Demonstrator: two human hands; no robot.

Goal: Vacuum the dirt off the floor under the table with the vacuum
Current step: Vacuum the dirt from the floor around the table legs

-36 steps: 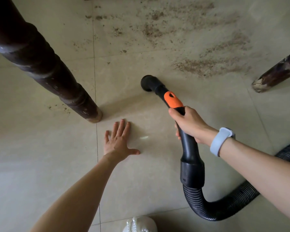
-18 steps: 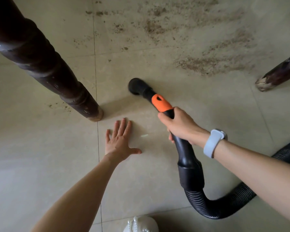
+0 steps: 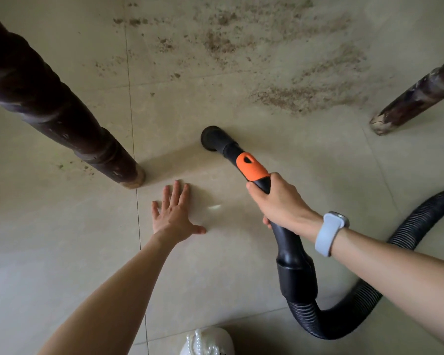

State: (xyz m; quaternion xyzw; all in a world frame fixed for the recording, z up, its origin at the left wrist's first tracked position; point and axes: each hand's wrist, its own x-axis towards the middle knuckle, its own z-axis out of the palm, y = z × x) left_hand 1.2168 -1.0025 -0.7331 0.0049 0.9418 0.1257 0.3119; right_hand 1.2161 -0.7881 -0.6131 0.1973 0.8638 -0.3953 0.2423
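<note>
My right hand [image 3: 280, 201] grips the black vacuum wand [image 3: 290, 247] just behind its orange collar [image 3: 251, 169]. The round black nozzle [image 3: 212, 138] sits on the beige tile floor, near the middle of the view. Brown dirt [image 3: 305, 97] is spread over the tiles beyond the nozzle, toward the top and right, apart from it. A few specks of dirt [image 3: 75, 167] lie left of the near table leg. My left hand [image 3: 176, 216] rests flat on the floor with fingers spread, left of the wand.
A dark turned table leg [image 3: 69, 124] stands at the left, close to my left hand. Another table leg [image 3: 408, 103] stands at the right. The ribbed black hose [image 3: 364, 303] loops along the floor at the lower right. A white shoe [image 3: 208, 342] shows at the bottom edge.
The nozzle first swung left across the floor, then slid back a little to the right. My left hand has stayed planted on the tile.
</note>
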